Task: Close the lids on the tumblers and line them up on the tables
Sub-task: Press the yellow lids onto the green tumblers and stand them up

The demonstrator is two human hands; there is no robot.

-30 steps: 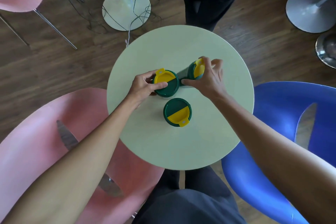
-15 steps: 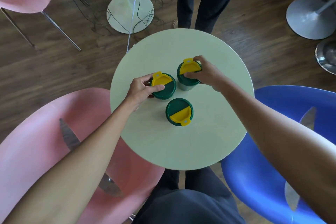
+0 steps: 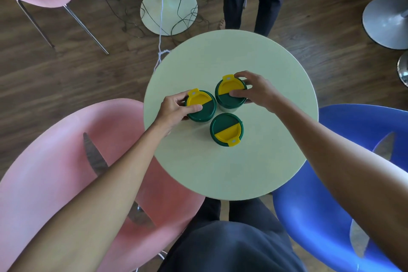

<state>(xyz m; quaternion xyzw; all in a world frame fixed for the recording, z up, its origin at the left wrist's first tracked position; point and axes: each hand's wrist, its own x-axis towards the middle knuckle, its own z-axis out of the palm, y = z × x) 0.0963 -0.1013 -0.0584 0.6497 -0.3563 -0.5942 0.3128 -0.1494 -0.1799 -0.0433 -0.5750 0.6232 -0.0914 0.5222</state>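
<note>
Gripping 2 tumblers (image 3: 201, 106), both hands (image 3: 174, 107) curled.

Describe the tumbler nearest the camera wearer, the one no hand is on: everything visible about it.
The near tumbler stands upright on the pale green round table, seen almost straight from above, so mostly its lid shows. The lid is dark green, plastic-looking, with a yellow flap across its near half, lying flat and apparently closed; a small tab juts toward the wearer. Little of the body shows. Nothing touches it: the left hand and right hand grip the two tumblers behind it.
</note>
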